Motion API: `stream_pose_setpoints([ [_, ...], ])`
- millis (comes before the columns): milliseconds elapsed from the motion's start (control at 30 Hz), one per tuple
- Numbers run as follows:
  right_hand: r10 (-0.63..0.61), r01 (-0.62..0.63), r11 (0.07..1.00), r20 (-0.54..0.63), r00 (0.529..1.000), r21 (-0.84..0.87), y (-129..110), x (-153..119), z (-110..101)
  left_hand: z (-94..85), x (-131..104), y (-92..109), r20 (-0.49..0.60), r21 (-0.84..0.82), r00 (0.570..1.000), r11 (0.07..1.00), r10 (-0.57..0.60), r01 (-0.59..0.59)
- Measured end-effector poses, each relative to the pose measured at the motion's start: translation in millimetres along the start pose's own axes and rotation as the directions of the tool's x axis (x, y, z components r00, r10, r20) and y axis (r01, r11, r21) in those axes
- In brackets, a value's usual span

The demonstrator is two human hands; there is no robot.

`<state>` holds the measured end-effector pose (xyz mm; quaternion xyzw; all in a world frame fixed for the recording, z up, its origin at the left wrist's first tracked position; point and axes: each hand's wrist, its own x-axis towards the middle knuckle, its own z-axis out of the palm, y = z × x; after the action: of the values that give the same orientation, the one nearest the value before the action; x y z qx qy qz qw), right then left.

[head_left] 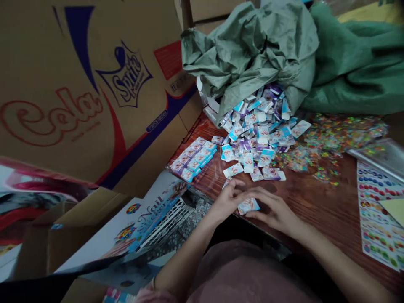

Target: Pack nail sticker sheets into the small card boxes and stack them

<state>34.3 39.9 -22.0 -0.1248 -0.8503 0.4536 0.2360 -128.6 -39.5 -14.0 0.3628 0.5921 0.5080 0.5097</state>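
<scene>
A small white and blue printed cardboard box (248, 206) is held at the table's near edge, between my two hands. My right hand (274, 210) grips it, thumb below and fingers over the top. My left hand (224, 203) is closed with curled fingers against the box's left side; its fingertips are partly hidden. Another small box (227, 182) shows just beyond the left fingers. A loose heap of similar small boxes (252, 134) spills from a grey-green sack (252, 54). To its left, several boxes stand in neat rows as a block (195, 158).
Small clear packets with colourful contents (325, 143) lie across the wooden table (303, 202). Sticker sheets (375, 210) are at the right. A large carton (78, 84) walls the left, above a Nail Stickers display box (135, 227) and an open carton (72, 227). A green sack (356, 63) sits behind.
</scene>
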Motion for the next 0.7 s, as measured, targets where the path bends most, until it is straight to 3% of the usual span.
stream_pose_setpoints([
  [67,-0.015,0.014,1.0,-0.082,0.997,-0.006,4,25,10,-20.5,-3,-1,-0.223,0.103,0.964,0.987,0.142,-0.122],
  [100,0.01,-0.012,1.0,-0.156,0.988,-0.01,8,38,16,-32.5,-5,-2,-0.364,0.21,0.907,0.967,0.213,-0.144],
  [133,0.047,-0.05,0.999,-0.225,0.973,-0.012,12,50,23,-45.4,-7,-5,-0.498,0.342,0.819,0.933,0.284,-0.116],
  [200,0.125,-0.135,0.991,-0.287,0.95,-0.015,21,75,38,-72.6,-9,-12,-0.661,0.607,0.61,0.789,0.437,0.092],
  [233,0.152,-0.166,0.986,-0.278,0.949,-0.025,25,86,47,-85.6,-10,-17,-0.675,0.686,0.542,0.696,0.5,0.213],
  [267,0.169,-0.185,0.982,-0.257,0.952,-0.039,29,97,55,-97.5,-10,-22,-0.671,0.727,0.512,0.612,0.536,0.311],
  [333,0.178,-0.199,0.977,-0.214,0.96,-0.076,34,115,73,-116.2,-8,-33,-0.667,0.744,0.513,0.515,0.54,0.425],
  [400,0.181,-0.202,0.975,-0.191,0.965,-0.096,38,129,90,-127.2,-4,-41,-0.687,0.727,0.53,0.497,0.497,0.474],
  [533,0.184,-0.197,0.979,-0.19,0.964,-0.048,43,145,115,-133.4,3,-49,-0.712,0.696,0.533,0.559,0.457,0.451],
  [700,0.134,-0.133,0.991,-0.121,0.984,0.018,48,152,128,-134.7,3,-51,-0.722,0.661,0.528,0.67,0.446,0.337],
])
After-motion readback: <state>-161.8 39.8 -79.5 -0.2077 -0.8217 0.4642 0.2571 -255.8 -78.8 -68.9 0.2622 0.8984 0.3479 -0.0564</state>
